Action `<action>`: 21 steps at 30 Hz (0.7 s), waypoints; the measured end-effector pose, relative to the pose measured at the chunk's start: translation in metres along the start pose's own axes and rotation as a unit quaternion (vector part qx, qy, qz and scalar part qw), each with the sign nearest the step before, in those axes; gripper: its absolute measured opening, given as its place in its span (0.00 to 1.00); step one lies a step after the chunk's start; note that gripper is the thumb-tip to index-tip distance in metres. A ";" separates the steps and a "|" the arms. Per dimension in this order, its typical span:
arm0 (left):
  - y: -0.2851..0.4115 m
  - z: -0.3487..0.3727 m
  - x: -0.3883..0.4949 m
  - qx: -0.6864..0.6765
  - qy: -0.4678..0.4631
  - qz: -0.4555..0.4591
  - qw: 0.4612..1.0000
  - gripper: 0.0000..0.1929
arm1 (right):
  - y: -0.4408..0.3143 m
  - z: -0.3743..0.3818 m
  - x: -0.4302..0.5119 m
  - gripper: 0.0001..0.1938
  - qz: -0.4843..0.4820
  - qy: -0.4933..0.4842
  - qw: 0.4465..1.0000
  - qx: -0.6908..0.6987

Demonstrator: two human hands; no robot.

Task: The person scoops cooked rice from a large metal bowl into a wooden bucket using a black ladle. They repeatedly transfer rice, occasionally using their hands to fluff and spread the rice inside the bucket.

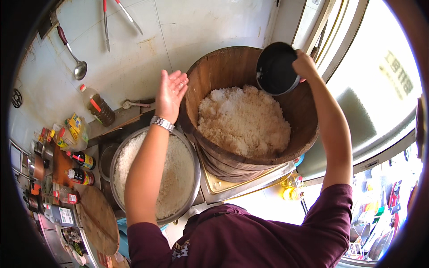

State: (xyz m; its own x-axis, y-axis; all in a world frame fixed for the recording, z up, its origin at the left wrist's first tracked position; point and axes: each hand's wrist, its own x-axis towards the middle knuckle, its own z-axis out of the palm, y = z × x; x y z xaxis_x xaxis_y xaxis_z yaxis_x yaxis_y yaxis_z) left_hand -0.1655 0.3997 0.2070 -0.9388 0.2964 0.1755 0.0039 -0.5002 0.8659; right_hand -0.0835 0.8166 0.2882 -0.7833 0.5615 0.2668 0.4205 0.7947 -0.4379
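My right hand (304, 66) grips the edge or handle of a dark, round pot (277, 68), which is tilted over the back right rim of a large wooden tub (228, 62). Rice (244, 122) lies heaped inside the tub. Beside the tub's left rim my left hand (171, 95) is raised, palm showing and fingers extended, with a few white grains on it. A metal watch is on that wrist. Under my left forearm is a wide metal basin (196, 187) of white rice (176, 174), partly hidden by the arm.
A metal tray (214, 189) lies under the tub. Left of the basin are a round wooden board (99, 219), sauce bottles (82, 176) and an empty-looking metal pot (108, 160). A brown-filled bottle (102, 110) stands by the wall, where a ladle (80, 69) and tongs hang. A window is at right.
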 end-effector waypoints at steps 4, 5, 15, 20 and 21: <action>0.044 -0.040 -0.024 0.009 0.013 -0.026 1.000 0.42 | 0.002 -0.039 -0.018 0.26 0.032 0.039 0.984 0.168; 0.053 -0.056 -0.032 0.014 0.013 -0.031 0.999 0.42 | -0.008 -0.041 -0.024 0.26 0.055 0.065 0.976 0.201; 0.101 -0.285 -0.167 0.082 0.105 0.029 0.991 0.42 | -0.222 0.031 -0.150 0.35 -0.192 -0.057 0.943 0.267; 0.070 -0.371 -0.239 0.065 0.229 0.063 0.969 0.41 | -0.338 0.177 -0.240 0.33 -0.367 -0.184 0.911 0.036; 0.060 -0.383 -0.254 0.075 0.250 0.080 0.962 0.40 | -0.357 0.209 -0.255 0.35 -0.456 -0.164 0.875 0.025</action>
State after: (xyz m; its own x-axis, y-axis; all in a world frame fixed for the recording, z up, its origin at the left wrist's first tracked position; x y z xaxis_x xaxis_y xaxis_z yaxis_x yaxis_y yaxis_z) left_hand -0.0590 -0.0177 0.0352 -0.9702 -0.2220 0.0972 0.1767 -0.3734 0.9107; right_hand -0.1292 0.3413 0.1968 -0.8754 -0.4026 0.2674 -0.4609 0.8619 -0.2113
